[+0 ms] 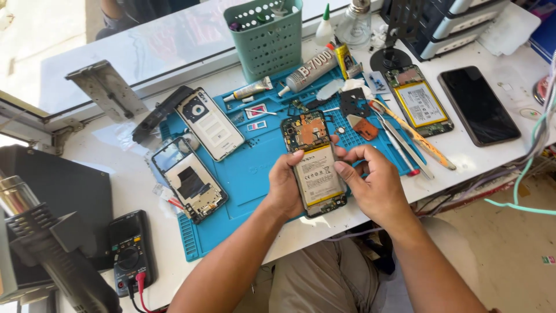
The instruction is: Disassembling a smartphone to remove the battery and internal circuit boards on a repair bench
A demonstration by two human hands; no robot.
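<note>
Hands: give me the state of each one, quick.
Left hand: closed around the left edge of the opened phone, thumb on its battery.
Right hand: gripping the same phone's right edge, fingers curled.

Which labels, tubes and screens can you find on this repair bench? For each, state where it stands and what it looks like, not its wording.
White battery label: rectangular, on the opened phone held in both hands.
Yellow-edged white battery label: on the second opened phone, right of the blue mat.
Grey glue tube: lying at the mat's far edge, dark print.
Black phone screen: dark, far right.
Multimeter display: dark, bottom left.
</note>
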